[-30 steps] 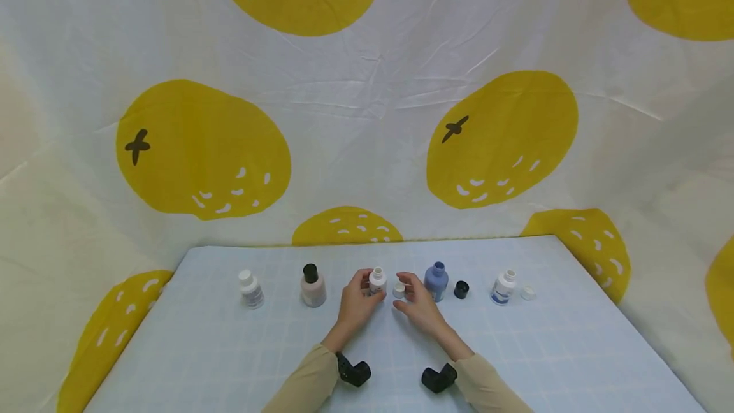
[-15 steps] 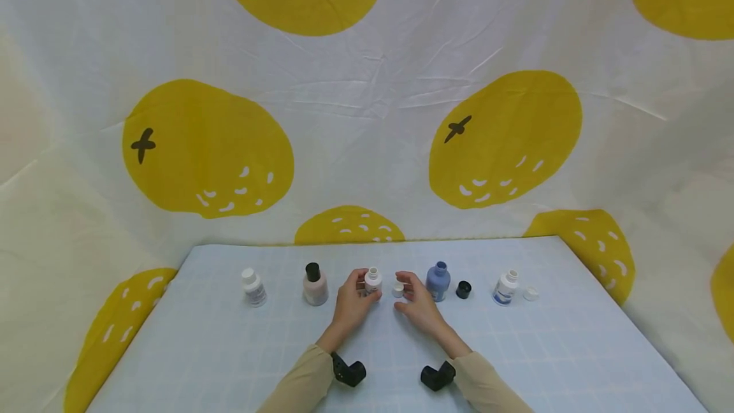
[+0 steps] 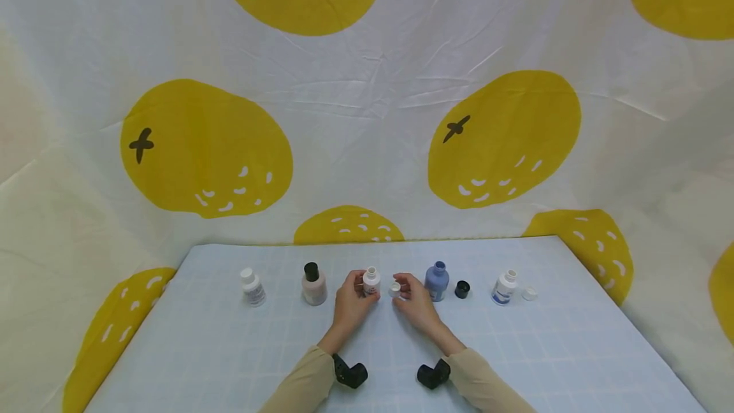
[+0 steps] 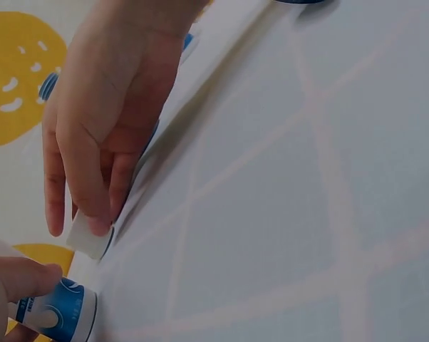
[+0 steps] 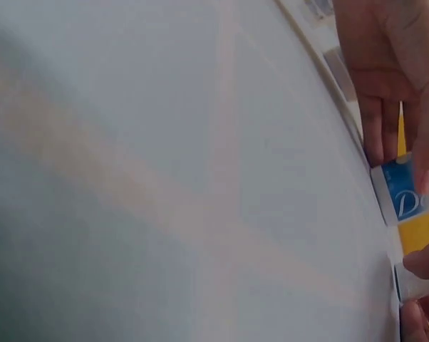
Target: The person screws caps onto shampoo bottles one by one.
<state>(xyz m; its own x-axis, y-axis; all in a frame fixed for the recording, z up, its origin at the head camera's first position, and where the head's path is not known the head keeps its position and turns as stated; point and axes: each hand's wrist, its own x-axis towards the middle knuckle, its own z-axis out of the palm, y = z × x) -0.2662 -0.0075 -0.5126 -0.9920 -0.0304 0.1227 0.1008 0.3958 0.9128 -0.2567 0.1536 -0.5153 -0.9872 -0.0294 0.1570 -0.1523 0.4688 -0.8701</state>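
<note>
My left hand [image 3: 351, 303] grips a small uncapped white bottle [image 3: 371, 280] near the middle of the table. Its blue label shows in the left wrist view, where the bottle [image 4: 66, 311] stands with its base at the tablecloth. Just to the right, my right hand [image 3: 417, 306] pinches a white screw cap [image 3: 395, 289] between thumb and fingers. In the left wrist view the cap [image 4: 90, 237] is low against the cloth, the thumb on its side. A short gap separates cap and bottle.
Left of my hands stand a capped white bottle [image 3: 252, 287] and a pinkish bottle with a black cap [image 3: 313, 284]. To the right are an open blue bottle [image 3: 437, 282], a black cap [image 3: 462, 289], an open white bottle [image 3: 504, 287] and a white cap [image 3: 529, 294].
The left hand has shifted the white bottle slightly left. The right hand's fingers have closed in on the white cap, which has moved a little left.
</note>
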